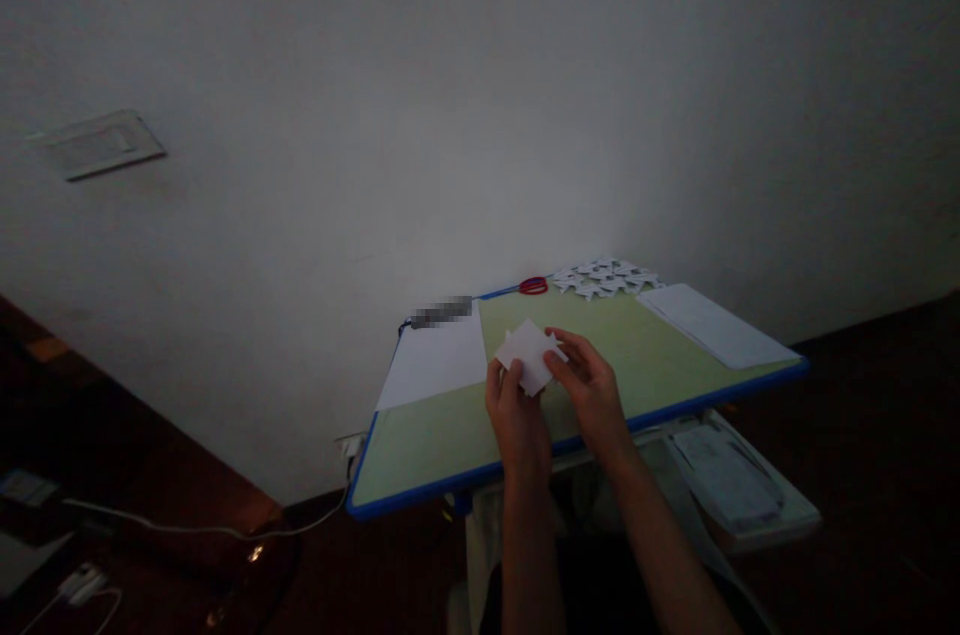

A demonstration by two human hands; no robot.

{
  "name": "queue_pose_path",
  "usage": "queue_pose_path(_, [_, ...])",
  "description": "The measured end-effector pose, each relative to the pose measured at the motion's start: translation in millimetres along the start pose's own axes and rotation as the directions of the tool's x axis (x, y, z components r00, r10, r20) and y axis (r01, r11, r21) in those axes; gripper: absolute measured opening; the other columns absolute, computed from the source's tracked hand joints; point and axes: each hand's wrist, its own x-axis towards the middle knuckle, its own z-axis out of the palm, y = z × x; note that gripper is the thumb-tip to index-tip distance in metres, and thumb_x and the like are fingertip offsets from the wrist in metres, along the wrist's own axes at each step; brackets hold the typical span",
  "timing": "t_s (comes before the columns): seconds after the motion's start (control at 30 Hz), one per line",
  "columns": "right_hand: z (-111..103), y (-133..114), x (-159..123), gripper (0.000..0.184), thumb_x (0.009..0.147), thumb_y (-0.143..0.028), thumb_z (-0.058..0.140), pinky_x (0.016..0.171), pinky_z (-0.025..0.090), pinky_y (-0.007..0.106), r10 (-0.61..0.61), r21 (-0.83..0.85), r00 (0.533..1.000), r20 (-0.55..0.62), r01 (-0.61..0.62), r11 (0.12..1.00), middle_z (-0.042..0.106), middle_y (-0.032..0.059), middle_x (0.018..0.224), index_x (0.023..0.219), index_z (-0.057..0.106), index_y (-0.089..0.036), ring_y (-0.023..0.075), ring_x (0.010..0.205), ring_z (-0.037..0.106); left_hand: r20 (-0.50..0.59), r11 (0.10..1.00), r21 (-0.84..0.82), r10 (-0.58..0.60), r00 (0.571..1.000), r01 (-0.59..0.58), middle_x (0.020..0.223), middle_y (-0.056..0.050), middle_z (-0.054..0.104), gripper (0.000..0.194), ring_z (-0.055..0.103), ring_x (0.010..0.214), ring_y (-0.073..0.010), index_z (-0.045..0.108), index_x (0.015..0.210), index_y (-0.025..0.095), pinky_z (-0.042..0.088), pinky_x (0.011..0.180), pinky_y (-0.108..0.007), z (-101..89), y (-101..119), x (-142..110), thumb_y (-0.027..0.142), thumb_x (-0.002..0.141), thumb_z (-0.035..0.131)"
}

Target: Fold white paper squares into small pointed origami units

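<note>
Both my hands hold a small piece of folded white paper [529,353] just above the green desk top [645,345]. My left hand [516,410] grips its lower left edge, fingers curled round it. My right hand [589,385] pinches its right edge between thumb and fingers. The paper looks partly folded, with several corners sticking out.
The desk has a blue rim [450,487]. White sheets lie at its left [439,360] and right [712,323]. A heap of folded white paper shapes [607,277] and red-handled scissors [533,286] lie at the far edge. A white wall stands behind. Cables [187,527] cross the dark floor at left.
</note>
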Motion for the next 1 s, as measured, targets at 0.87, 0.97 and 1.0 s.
queue_pose_path(0.87, [-0.7,3.4,1.6,0.028,0.081,-0.036,0.078,0.074,0.053,0.031,-0.115,-0.142,0.993,0.011,0.116,0.983,0.068,0.0018,0.089,0.106,0.071,-0.025,0.0198,0.085,0.065,0.077,0.978,0.179,0.092,0.993,-0.105,0.091,-0.003,0.070,0.017,0.063,0.084,-0.0154,0.072,0.093,0.019,0.047,0.072,-0.024,-2.2,-5.2,1.0,0.025,0.078,0.073])
queue_pose_path(0.97, [-0.7,5.1,2.3,0.037,0.081,-0.036,0.079,0.072,0.052,0.030,-0.127,-0.118,0.991,-0.034,0.122,0.985,0.065,0.0007,0.090,0.115,0.068,-0.026,0.0189,0.084,0.063,0.122,0.981,0.178,0.050,0.991,-0.071,0.093,-0.005,0.070,0.020,0.063,0.083,-0.0154,0.074,0.097,0.018,0.047,0.071,-0.025,-1.8,-6.0,0.7,0.025,0.078,0.071])
queue_pose_path(1.0, [-0.7,4.6,2.4,0.038,0.081,-0.037,0.078,0.072,0.052,0.031,-0.112,-0.118,0.993,-0.027,0.108,0.987,0.066,0.0016,0.092,0.116,0.068,-0.025,0.0194,0.085,0.064,0.120,0.982,0.178,0.034,0.992,-0.055,0.096,-0.005,0.071,0.022,0.063,0.084,-0.0156,0.074,0.099,0.019,0.047,0.071,-0.025,-1.8,-6.3,0.9,0.026,0.079,0.071])
